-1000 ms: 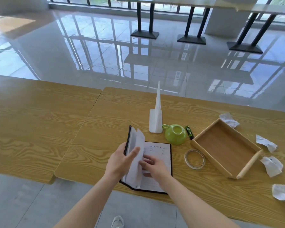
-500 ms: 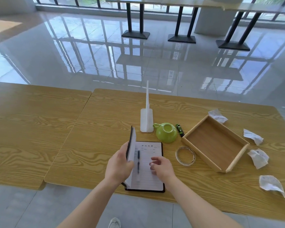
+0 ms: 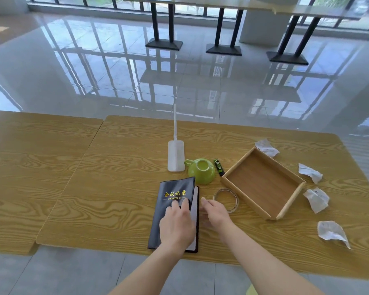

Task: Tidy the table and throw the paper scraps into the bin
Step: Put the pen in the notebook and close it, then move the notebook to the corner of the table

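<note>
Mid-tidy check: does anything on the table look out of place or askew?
The green cup sits upside down beside the white stand. Four crumpled paper scraps lie loose on the table around the wooden tray's far and right sides, none inside it. Nothing looks spilled or broken.

The notebook point(image 3: 164, 209) is black with gold letters. The cup point(image 3: 201, 171) at one o'clock is green. Paper scraps point(image 3: 316, 199) are white. The surface point(image 3: 115, 188) is yellow-brown with wavy lines.
</note>
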The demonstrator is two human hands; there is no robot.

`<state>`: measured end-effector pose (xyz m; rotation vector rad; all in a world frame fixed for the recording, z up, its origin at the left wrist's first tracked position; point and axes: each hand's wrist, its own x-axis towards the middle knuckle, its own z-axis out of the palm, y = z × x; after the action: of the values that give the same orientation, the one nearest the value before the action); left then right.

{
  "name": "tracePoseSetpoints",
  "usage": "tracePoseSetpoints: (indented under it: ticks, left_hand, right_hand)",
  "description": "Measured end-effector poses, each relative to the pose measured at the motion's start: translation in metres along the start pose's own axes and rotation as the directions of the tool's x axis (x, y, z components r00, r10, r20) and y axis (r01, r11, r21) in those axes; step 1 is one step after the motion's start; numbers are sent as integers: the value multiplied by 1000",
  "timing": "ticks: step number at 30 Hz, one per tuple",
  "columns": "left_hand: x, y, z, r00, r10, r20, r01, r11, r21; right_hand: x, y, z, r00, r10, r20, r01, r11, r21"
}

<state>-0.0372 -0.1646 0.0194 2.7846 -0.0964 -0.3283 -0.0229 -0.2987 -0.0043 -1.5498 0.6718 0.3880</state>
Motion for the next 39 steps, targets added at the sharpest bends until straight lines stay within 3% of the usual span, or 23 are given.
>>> tracePoseSetpoints:
  ticks: [6,11,15,19,22,25,33,39]
  left_hand:
    - [-2,0,22,999,32,-12,-31,997,77]
    - [-5,-23,28,989,148,22,-149,981,121]
    - [-9,-56,17,978,202,-52,-193,971,138]
    - [-8,-84,9,992,115,-48,-107,985,136]
    - [-4,-92,12,999,22,26,-22,1000,10]
    - [-2,-90,16,996,-39,84,49,991,-128]
    - [2,-90,19,992,-51,111,68,986,-154]
    - [5,-88,16,991,-64,116,87,973,-212]
  right_hand:
    - [-3,1,6,997,-14,70,17,999,-49]
    - [-5,4,5,995,-81,60,92,971,-223]
    - [-10,12,7,994,-111,9,103,888,-449]
    - [-14,18,16,988,-152,-28,102,776,-622]
    - [-15,20,23,981,-187,-45,102,707,-700]
    - [-15,20,27,976,-206,-70,96,697,-710]
    - [-14,27,35,973,-210,-100,84,719,-690]
    - [-13,35,36,972,-161,-169,42,832,-553]
